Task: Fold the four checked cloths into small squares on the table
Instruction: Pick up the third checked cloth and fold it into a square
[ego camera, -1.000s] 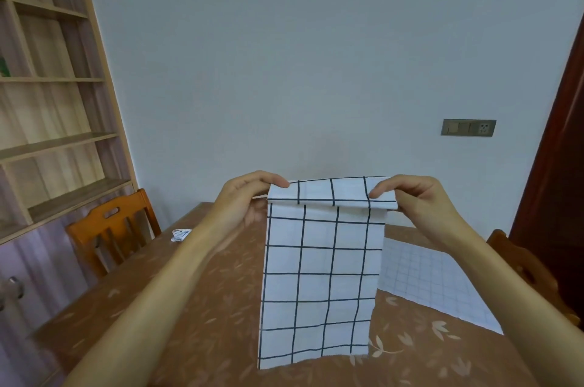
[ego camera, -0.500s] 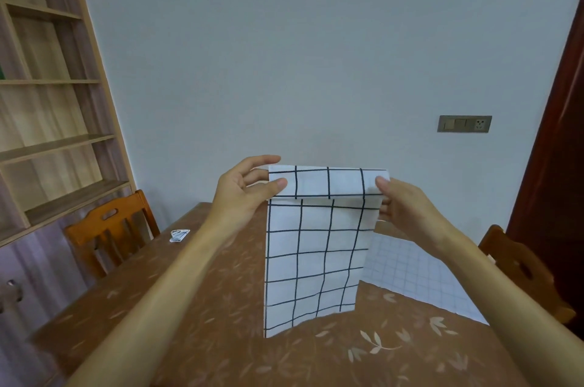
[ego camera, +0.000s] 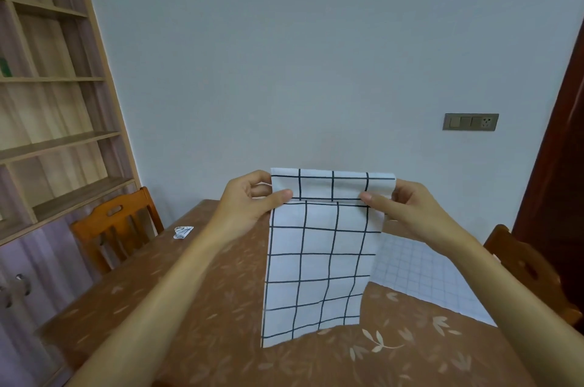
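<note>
A white cloth with a bold black check (ego camera: 319,260) hangs in the air above the brown leaf-patterned table (ego camera: 196,307), folded lengthwise into a narrow strip. My left hand (ego camera: 249,200) pinches its top left corner and my right hand (ego camera: 407,206) pinches the top right corner. The top edge is turned over toward me in a short flap. The lower end hangs free just above the table. A second cloth with a fine pale check (ego camera: 423,279) lies flat on the table behind and to the right, partly hidden.
An orange wooden chair (ego camera: 117,225) stands at the table's left side and another chair (ego camera: 531,266) at the right. A small crumpled wrapper (ego camera: 183,231) lies near the far left edge. A bookshelf (ego camera: 53,108) fills the left wall.
Both hands have lifted the bold-check cloth higher, so its lower end has risen off the table's near part. My thumbs now press on the turned-over top flap.
</note>
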